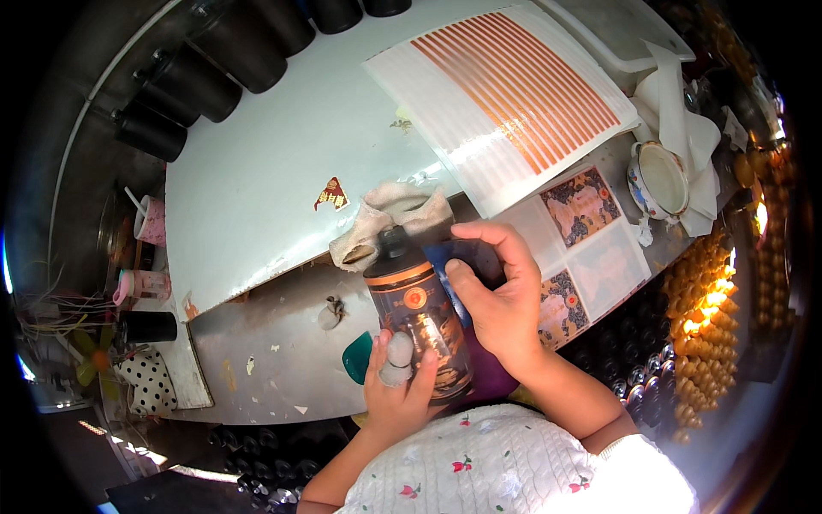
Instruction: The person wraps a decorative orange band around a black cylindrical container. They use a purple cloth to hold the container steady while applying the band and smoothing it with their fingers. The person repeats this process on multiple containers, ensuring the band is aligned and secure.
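Observation:
A dark bottle (417,313) with orange bands, a round orange emblem and gold pattern lies tilted in front of me. Its black neck rests against a bunched beige cloth (407,210). My left hand (396,390) grips the bottle's lower part, and a grey cover wraps one of its fingers. At the bottle's right side, my right hand (505,295) pinches a thin dark blue flat piece (441,257), like a scraper, between thumb and forefinger. The piece's edge is close to the bottle; whether it touches is hard to tell. A teal flat piece (357,358) lies beside my left hand.
A sheet of orange stripes (514,86) lies on the white board (257,197). Right of my hand are patterned decal sheets (582,206) and a bowl of liquid (662,178). Black bottles (188,81) stand at upper left; gold round pieces (706,317) crowd the right.

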`<move>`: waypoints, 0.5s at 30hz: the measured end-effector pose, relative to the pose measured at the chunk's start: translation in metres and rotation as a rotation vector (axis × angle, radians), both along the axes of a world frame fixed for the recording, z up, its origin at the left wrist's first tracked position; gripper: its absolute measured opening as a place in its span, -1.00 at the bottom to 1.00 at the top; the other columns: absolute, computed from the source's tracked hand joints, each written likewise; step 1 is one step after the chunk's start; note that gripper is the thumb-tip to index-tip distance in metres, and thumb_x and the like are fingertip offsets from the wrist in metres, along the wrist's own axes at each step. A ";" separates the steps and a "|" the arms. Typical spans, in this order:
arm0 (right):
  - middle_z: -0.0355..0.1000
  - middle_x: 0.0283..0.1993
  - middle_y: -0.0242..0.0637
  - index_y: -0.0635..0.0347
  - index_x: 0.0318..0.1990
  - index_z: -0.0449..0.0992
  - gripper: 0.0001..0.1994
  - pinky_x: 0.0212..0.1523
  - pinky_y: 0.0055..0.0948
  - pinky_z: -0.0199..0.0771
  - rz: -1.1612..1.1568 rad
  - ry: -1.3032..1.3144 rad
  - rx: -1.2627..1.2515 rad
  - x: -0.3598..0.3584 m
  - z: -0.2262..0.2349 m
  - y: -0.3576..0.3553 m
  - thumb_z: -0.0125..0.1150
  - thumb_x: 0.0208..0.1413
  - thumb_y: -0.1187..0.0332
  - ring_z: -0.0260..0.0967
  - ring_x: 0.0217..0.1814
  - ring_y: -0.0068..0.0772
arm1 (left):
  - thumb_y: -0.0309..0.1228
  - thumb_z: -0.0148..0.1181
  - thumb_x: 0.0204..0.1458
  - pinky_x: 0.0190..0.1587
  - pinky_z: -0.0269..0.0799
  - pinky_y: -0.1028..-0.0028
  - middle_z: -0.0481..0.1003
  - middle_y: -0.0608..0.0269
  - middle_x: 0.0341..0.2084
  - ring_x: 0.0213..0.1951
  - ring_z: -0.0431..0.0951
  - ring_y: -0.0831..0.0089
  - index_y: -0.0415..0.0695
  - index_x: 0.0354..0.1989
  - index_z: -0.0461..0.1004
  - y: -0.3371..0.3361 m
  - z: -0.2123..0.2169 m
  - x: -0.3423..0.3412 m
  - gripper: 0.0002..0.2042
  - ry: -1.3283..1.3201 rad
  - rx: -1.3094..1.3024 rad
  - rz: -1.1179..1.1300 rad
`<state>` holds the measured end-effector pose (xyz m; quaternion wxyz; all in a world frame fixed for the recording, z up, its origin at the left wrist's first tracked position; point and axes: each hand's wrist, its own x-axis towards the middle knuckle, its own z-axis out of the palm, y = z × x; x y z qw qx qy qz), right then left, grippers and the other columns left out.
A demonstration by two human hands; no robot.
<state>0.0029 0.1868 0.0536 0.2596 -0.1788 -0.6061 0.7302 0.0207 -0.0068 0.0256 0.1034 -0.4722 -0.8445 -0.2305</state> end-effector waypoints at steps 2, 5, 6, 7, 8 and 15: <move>0.49 -0.04 -0.28 0.30 -0.01 0.49 -0.69 0.14 -0.51 0.36 0.004 -0.016 -0.021 0.000 -0.001 0.003 0.19 0.06 0.67 0.41 0.05 -0.53 | -0.11 0.52 -0.16 0.08 0.41 -0.11 0.21 -0.29 0.27 0.11 0.42 -0.35 -0.33 0.34 0.11 -0.020 -0.029 0.002 -0.04 -0.179 0.113 -0.019; 0.48 -0.04 -0.30 0.30 -0.01 0.49 -0.69 0.14 -0.51 0.36 0.013 -0.015 -0.032 0.000 0.001 0.003 0.19 0.06 0.67 0.40 0.05 -0.55 | -0.12 0.51 -0.15 0.09 0.41 -0.09 0.23 -0.33 0.25 0.14 0.42 -0.29 -0.45 0.28 0.14 -0.027 -0.042 0.015 -0.08 -0.471 0.184 0.070; 0.48 -0.04 -0.30 0.30 -0.01 0.49 -0.69 0.14 -0.52 0.36 0.016 -0.011 -0.031 0.000 0.002 0.002 0.19 0.07 0.67 0.40 0.05 -0.55 | -0.09 0.49 -0.13 0.15 0.30 -0.15 0.24 -0.31 0.25 0.20 0.36 -0.26 -0.41 0.27 0.19 -0.025 -0.039 0.017 -0.11 -0.356 0.136 0.088; 0.48 -0.04 -0.30 0.30 0.00 0.49 -0.69 0.14 -0.52 0.36 0.018 -0.002 -0.043 0.000 0.002 0.002 0.19 0.07 0.67 0.40 0.04 -0.55 | -0.06 0.47 -0.12 0.21 0.20 -0.21 0.25 -0.30 0.25 0.26 0.30 -0.23 -0.38 0.26 0.24 -0.017 -0.029 0.016 -0.14 -0.239 0.091 0.110; 0.48 -0.03 -0.31 0.30 0.00 0.49 -0.69 0.13 -0.52 0.36 0.021 0.004 -0.053 -0.001 0.001 0.002 0.18 0.07 0.67 0.40 0.04 -0.55 | -0.02 0.45 -0.11 0.27 0.09 -0.28 0.26 -0.28 0.25 0.32 0.23 -0.20 -0.35 0.25 0.28 -0.009 -0.021 0.014 -0.16 -0.123 0.053 0.133; 0.45 -0.12 -0.41 0.28 0.02 0.46 -0.68 -0.09 -0.65 0.38 0.010 0.036 -0.039 -0.002 -0.002 0.002 0.16 0.10 0.70 0.36 -0.15 -0.72 | 0.04 0.37 -0.02 0.29 -0.10 -0.40 0.40 -0.12 0.18 0.35 0.19 -0.23 -0.31 0.35 0.13 -0.025 -0.035 0.006 -0.10 -0.212 0.168 0.036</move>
